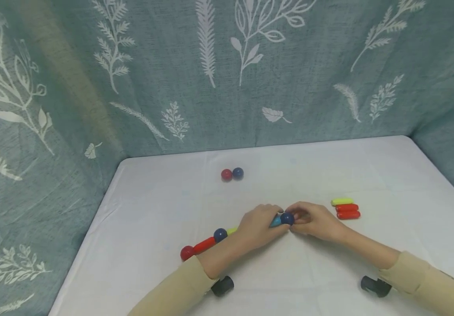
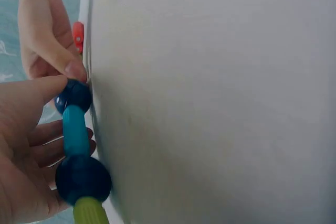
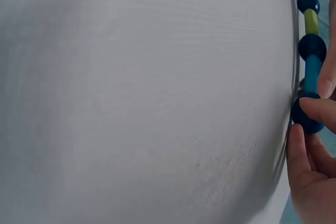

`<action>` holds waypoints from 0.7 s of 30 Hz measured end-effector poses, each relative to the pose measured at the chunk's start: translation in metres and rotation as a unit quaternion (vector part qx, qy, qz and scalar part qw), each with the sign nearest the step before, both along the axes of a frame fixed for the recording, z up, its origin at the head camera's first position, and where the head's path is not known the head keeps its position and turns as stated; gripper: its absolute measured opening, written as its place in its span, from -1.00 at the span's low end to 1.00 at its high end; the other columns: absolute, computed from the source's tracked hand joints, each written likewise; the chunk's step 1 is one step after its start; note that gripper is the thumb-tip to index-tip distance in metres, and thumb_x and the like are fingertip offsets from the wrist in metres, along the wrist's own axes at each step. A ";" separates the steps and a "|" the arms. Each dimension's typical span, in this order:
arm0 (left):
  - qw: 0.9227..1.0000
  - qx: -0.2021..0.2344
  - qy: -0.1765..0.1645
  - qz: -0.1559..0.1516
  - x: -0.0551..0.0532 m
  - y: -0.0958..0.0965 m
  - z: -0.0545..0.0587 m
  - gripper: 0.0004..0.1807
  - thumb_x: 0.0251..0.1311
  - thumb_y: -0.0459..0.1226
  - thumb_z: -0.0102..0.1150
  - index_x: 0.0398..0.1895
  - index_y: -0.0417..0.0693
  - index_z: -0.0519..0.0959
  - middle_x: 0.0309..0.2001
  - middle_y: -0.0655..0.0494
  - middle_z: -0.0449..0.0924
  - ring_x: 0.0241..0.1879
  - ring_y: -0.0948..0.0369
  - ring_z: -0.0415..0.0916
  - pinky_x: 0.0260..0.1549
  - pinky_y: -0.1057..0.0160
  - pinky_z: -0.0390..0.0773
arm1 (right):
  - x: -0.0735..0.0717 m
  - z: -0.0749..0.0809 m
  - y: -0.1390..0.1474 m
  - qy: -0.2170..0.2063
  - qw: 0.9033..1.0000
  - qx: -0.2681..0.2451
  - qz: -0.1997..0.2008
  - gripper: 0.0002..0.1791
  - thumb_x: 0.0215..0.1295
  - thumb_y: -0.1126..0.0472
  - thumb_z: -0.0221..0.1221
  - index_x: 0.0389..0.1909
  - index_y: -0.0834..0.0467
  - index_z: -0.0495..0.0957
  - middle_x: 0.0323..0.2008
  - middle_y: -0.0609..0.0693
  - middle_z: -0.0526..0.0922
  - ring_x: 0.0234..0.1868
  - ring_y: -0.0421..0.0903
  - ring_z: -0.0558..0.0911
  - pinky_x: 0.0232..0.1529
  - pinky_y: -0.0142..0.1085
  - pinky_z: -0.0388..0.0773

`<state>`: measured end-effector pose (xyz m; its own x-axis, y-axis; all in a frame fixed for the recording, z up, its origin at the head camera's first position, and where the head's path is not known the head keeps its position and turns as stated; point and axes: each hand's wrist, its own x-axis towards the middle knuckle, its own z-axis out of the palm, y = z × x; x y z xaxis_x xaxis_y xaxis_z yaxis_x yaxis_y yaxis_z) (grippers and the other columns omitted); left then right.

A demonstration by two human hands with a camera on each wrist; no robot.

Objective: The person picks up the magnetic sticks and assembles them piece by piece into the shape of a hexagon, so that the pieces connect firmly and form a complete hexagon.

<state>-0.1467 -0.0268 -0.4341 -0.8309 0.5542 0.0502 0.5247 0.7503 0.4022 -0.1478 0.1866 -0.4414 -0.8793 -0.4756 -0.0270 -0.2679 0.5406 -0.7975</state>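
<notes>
A chain of toy balls and rods runs diagonally over the white table. From its left end come a red ball (image 1: pixel 187 253), a red rod (image 1: pixel 204 245), a dark blue ball (image 1: pixel 220 235) and a yellow-green rod (image 1: pixel 232 230). Then follow another dark blue ball (image 2: pixel 83 182), hidden by the left hand in the head view, a light blue rod (image 1: pixel 275 221) and a dark blue end ball (image 1: pixel 287 219). My left hand (image 1: pixel 256 224) holds the light blue rod, its thumb touching the end ball. With thumb and fingers, my right hand (image 1: pixel 317 221) pinches that end ball.
Behind the hands, a loose red ball (image 1: pixel 226 175) and dark blue ball (image 1: pixel 238 173) sit side by side. Right of the right hand lie a yellow-green rod (image 1: pixel 342 202) and two red rods (image 1: pixel 348 215). A patterned curtain (image 1: pixel 227 109) borders the table (image 1: pixel 152 197).
</notes>
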 end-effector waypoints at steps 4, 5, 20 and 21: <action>1.000 -0.020 0.007 0.003 -0.003 0.008 0.002 -0.60 0.28 0.09 0.17 -0.05 0.01 0.60 -0.25 0.19 0.61 -0.26 0.28 0.51 -0.37 0.39 0.45 | 0.000 0.005 0.006 -0.004 1.000 0.017 -0.020 -0.61 0.18 0.29 0.33 0.05 0.20 0.57 -0.17 -0.06 0.64 -0.13 -0.08 0.61 -0.15 -0.34 0.60; 1.000 -0.026 0.007 0.004 -0.003 0.009 0.004 -0.59 0.28 0.10 0.16 -0.04 0.01 0.60 -0.25 0.18 0.61 -0.26 0.27 0.51 -0.38 0.39 0.46 | 0.000 0.007 0.009 0.003 0.999 0.025 -0.026 -0.64 0.19 0.29 0.32 0.03 0.18 0.58 -0.18 -0.07 0.65 -0.14 -0.10 0.61 -0.17 -0.35 0.60; 0.999 -0.034 -0.008 0.015 -0.002 0.011 0.007 -0.58 0.25 0.06 0.22 -0.01 -0.02 0.60 -0.20 0.15 0.67 -0.24 0.26 0.58 -0.27 0.34 0.53 | -0.017 0.024 0.081 0.075 0.971 0.189 -0.126 -0.74 0.23 0.20 0.28 -0.16 0.28 0.63 -0.19 0.19 0.64 -0.22 0.07 0.54 -0.20 0.00 0.51; 0.999 -0.033 -0.007 0.014 -0.002 0.011 0.007 -0.58 0.25 0.06 0.21 0.00 -0.02 0.60 -0.19 0.15 0.67 -0.22 0.26 0.58 -0.26 0.34 0.53 | -0.018 0.023 0.081 0.072 0.971 0.190 -0.128 -0.75 0.22 0.20 0.27 -0.16 0.28 0.63 -0.21 0.18 0.64 -0.24 0.06 0.53 -0.21 -0.01 0.51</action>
